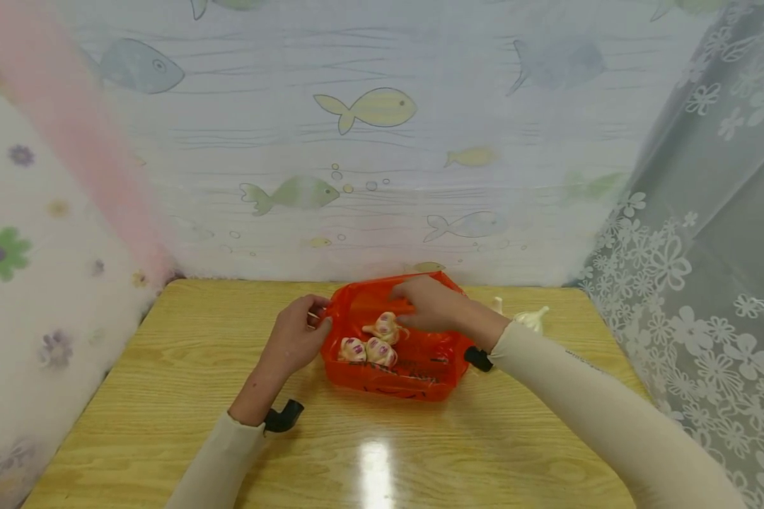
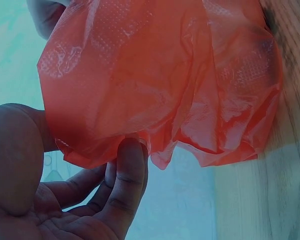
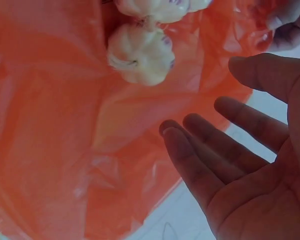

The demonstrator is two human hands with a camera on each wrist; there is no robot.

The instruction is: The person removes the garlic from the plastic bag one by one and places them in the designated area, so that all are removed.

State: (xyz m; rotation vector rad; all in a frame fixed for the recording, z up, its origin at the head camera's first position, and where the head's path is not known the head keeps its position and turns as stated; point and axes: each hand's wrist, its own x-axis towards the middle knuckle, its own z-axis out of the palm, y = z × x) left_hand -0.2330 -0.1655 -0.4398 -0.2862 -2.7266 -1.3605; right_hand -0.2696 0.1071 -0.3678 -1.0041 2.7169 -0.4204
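Note:
A red plastic bag [image 1: 420,382] lies spread on the wooden table with its mouth open toward me. Three purple-streaked garlic bulbs [image 1: 380,352] sit together inside it; one bulb [image 3: 141,55] shows close up in the right wrist view. My left hand [image 1: 296,336] pinches the bag's left rim between thumb and fingers, and the left wrist view shows those fingers [image 2: 130,170] at the gathered red edge. Over the bag's far part hovers my right hand [image 1: 429,304], its fingers spread and nothing between them, just above the bulbs.
To the right of the bag, partly behind my right forearm, lie white garlic bulbs [image 1: 532,319] on the table [image 1: 197,367]. A fish-patterned sheet [image 1: 382,177] hangs behind the table's far edge. Flowered curtains flank both sides.

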